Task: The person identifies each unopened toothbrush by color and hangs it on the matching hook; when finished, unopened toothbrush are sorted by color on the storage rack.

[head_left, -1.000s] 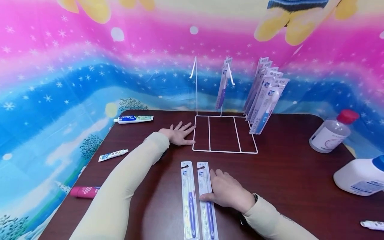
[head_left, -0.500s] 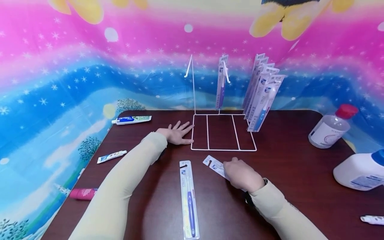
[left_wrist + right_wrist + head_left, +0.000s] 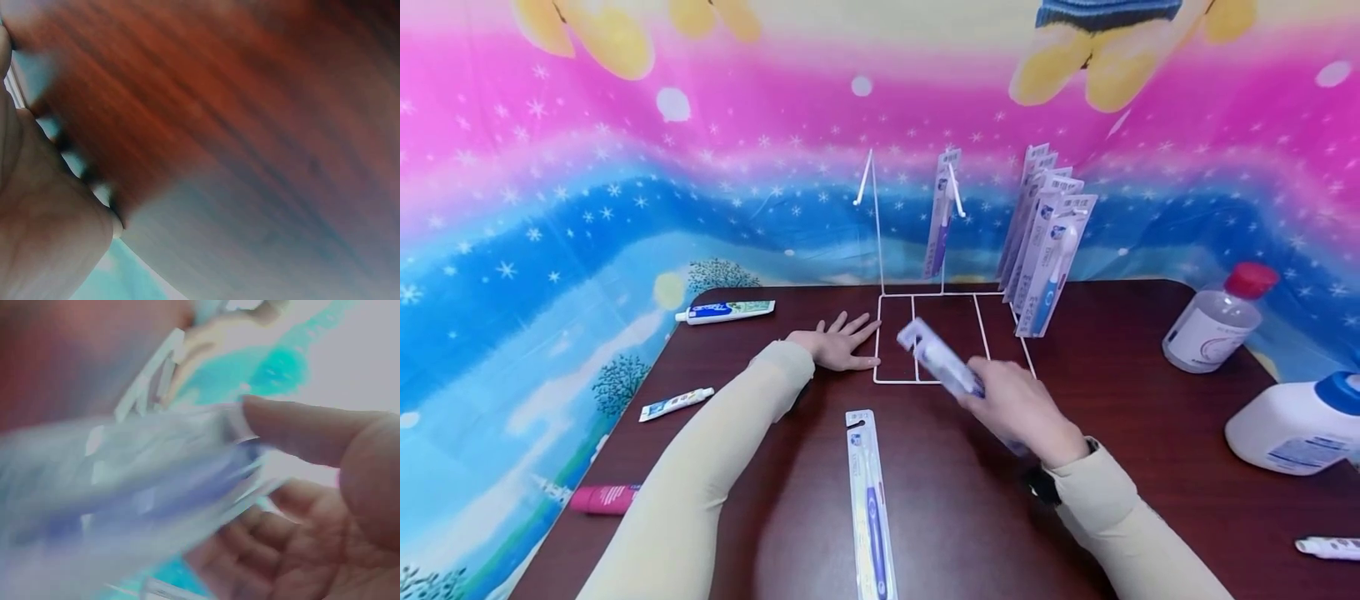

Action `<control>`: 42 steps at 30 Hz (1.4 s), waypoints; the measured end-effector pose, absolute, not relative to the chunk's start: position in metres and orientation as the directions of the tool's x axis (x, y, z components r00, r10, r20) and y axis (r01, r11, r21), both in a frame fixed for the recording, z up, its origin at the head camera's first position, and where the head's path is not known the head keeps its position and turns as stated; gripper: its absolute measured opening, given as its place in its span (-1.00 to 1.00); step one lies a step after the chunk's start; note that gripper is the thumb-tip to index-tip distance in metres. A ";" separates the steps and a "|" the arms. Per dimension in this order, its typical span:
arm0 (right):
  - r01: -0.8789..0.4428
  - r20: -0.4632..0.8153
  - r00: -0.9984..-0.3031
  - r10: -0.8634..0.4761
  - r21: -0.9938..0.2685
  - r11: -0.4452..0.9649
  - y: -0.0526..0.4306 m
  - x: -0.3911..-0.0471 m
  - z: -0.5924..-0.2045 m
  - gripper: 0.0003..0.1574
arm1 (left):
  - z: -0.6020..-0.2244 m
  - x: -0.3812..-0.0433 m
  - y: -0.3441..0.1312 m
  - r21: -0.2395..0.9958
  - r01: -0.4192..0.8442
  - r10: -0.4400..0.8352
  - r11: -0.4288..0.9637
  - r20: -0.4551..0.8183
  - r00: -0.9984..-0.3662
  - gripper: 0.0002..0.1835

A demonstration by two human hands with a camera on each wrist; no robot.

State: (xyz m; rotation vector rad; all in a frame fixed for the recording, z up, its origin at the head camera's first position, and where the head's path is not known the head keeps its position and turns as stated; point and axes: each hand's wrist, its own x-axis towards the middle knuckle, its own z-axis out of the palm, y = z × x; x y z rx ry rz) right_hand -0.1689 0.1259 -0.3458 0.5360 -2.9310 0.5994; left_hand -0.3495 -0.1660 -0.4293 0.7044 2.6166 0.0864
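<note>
In the head view my right hand point(image 3: 1018, 408) grips a packaged toothbrush point(image 3: 942, 357) by its middle, raised over the front of a white wire rack point(image 3: 917, 382). The right wrist view shows the blurred clear pack point(image 3: 156, 481) pinched between thumb and fingers. My left hand point(image 3: 837, 342) rests with spread fingers on the table, fingertips right at the rack's left side. A second toothbrush pack point(image 3: 872, 508) with a purple handle lies on the table in front. One pack point(image 3: 940, 221) hangs on the rack's middle hook, and several packs point(image 3: 1048, 267) hang on the right one.
Toothpaste tubes, one blue-white point(image 3: 726, 312), one small point(image 3: 676, 404) and one pink point(image 3: 604, 498), lie on the left. A red-capped bottle point(image 3: 1217, 321), a white bottle point(image 3: 1292, 429) and a small tube point(image 3: 1328, 547) are on the right. The rack's left hook point(image 3: 865, 179) is bare.
My right hand picked up the right-hand toothbrush pack from the table, tilted it and carried it forward to the rack's front. My left hand stayed at the rack's side.
</note>
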 end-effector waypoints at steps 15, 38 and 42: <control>-0.414 0.441 -0.886 -0.143 -0.614 0.672 0.123 -0.189 -0.285 -0.53 | -0.431 -0.345 -0.168 0.174 0.446 0.477 0.878 -0.399 -0.783 -0.03; -0.294 0.278 -0.952 -0.129 -0.704 0.646 0.118 -0.276 -0.290 -0.45 | -0.422 -0.342 -0.166 0.158 0.460 0.483 0.874 -0.397 -0.781 -0.04; -0.256 0.235 -0.965 -0.117 -0.739 0.623 0.114 -0.298 -0.289 -0.41 | -0.421 -0.340 -0.166 0.166 0.455 0.482 0.875 -0.398 -0.781 -0.06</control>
